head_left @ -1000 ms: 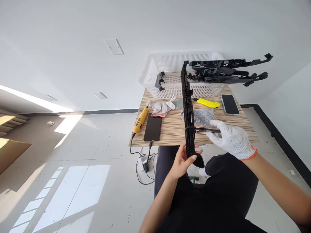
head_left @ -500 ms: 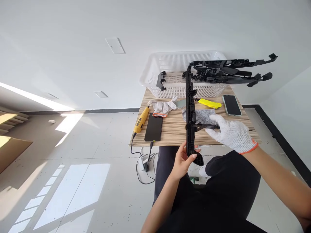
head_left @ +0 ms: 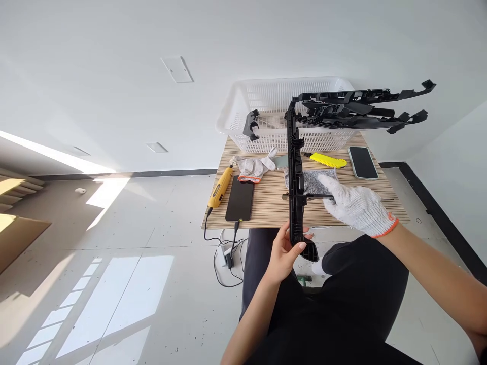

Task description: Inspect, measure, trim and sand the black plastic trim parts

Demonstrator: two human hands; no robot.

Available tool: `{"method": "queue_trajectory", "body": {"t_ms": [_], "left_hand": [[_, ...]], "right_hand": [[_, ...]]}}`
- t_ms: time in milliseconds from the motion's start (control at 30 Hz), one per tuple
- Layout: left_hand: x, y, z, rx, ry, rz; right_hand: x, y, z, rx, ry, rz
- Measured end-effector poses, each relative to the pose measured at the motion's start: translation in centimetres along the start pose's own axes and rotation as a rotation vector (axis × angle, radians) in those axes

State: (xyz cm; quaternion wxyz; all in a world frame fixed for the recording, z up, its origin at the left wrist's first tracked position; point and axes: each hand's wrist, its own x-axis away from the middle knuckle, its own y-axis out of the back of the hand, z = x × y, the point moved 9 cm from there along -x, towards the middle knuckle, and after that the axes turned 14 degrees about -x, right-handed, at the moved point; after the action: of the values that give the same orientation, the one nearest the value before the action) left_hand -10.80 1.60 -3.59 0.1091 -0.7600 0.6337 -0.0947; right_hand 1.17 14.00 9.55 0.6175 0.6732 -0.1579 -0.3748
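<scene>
A long black plastic trim piece (head_left: 293,162) with ribs and clips stands lengthwise before me, its far end over the basket. My left hand (head_left: 286,252), bare, grips its near end, thumb on the right side. My right hand (head_left: 353,207), in a white knitted glove with an orange cuff, is closed on a thin dark tool (head_left: 318,196). The tool lies crosswise against the trim piece, and its tip shows past the left edge; its exact kind I cannot make out. Beneath it lies a grey cloth (head_left: 311,182) on the table.
A white plastic basket (head_left: 262,140) with several black trim pieces (head_left: 357,114) stands at the table's (head_left: 266,210) back. Nearby lie a yellow corded rotary tool (head_left: 220,188), a dark phone (head_left: 239,199), a spare glove (head_left: 253,167), a yellow-handled knife (head_left: 327,160) and another phone (head_left: 363,163).
My right hand has pushed the thin tool leftward across the trim piece, so its tip now sticks out on the left. The trim piece has shifted slightly left.
</scene>
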Motion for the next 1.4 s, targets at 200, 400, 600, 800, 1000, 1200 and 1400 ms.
{"method": "queue_trajectory", "body": {"t_ms": [200, 400, 600, 800, 1000, 1200, 1400], "left_hand": [[0.2, 0.2, -0.2, -0.014, -0.009, 0.002], [0.6, 0.5, 0.5, 0.001, 0.045, -0.020], [1.2, -0.8, 0.1, 0.044, 0.091, 0.139], [1.3, -1.0, -0.9, -0.006, 0.057, 0.133], [0.9, -0.6, -0.8, 0.001, 0.070, 0.080], [1.2, -1.0, -0.8, -0.030, 0.113, 0.063], [1.1, -0.9, -1.2, -0.068, 0.088, 0.049]], "right_hand": [[-0.5, 0.0, 0.5, 0.005, 0.083, 0.083], [-0.6, 0.4, 0.7, -0.002, 0.087, 0.124], [-0.1, 1.4, 0.7, 0.034, 0.027, 0.037], [1.5, 4.6, 0.5, -0.057, -0.029, -0.240], [3.6, 5.2, 3.0, 0.026, 0.187, -0.342], [2.7, 3.4, 1.7, -0.021, 0.019, -0.161], [2.3, 2.5, 2.1, -0.038, 0.041, -0.127]]}}
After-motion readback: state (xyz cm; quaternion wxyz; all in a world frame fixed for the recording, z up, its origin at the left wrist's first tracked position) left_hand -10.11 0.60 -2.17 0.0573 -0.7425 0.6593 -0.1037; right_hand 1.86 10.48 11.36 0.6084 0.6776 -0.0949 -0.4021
